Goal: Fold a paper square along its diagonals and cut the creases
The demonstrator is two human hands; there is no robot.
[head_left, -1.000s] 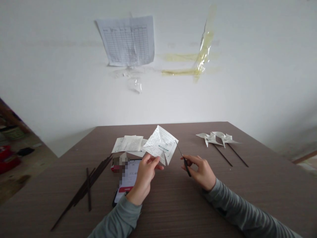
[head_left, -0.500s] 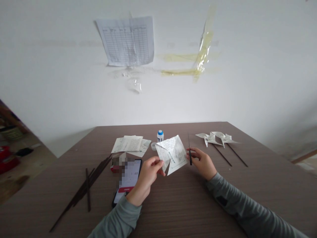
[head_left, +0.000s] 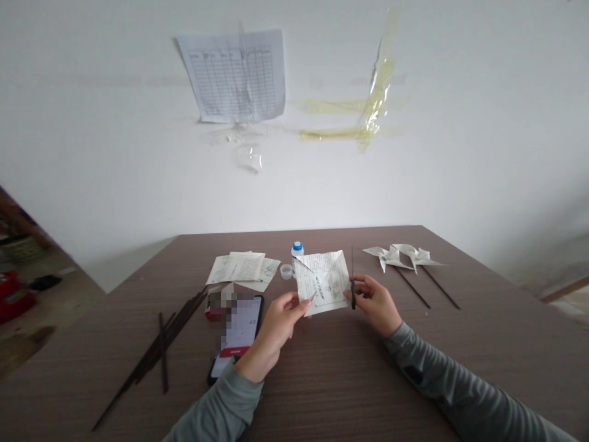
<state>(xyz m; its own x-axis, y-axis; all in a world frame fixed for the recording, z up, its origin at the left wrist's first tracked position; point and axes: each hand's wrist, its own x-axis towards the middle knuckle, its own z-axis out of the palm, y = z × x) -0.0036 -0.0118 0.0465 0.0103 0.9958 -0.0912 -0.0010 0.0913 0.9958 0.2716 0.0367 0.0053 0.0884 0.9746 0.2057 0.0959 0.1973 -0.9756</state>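
Note:
My left hand [head_left: 286, 316] pinches the lower left corner of a square sheet of printed paper [head_left: 329, 288]. Slits run inward from the sheet's corners. In my right hand [head_left: 375, 304] is a pair of scissors [head_left: 353, 291] with dark handles, its blades pointing up and away from me. The fingertips of that hand are close to the sheet's right edge; whether they touch it I cannot tell. Behind the paper stands a white bottle with a blue cap [head_left: 297, 247], partly hidden. A small clear cap [head_left: 286, 271] lies beside it.
Two paper pinwheels [head_left: 389, 258] on dark sticks [head_left: 414, 290] lie at the right. Loose paper sheets [head_left: 237, 268] are at the back left. A phone [head_left: 242, 328], a small box [head_left: 214, 305] and a bundle of dark sticks [head_left: 161, 344] lie on the left of the table [head_left: 331, 387].
The printed paper has turned so its edges sit squarer to me, and its lower slit has closed up. My left hand has moved slightly right. The right hand still holds the scissors.

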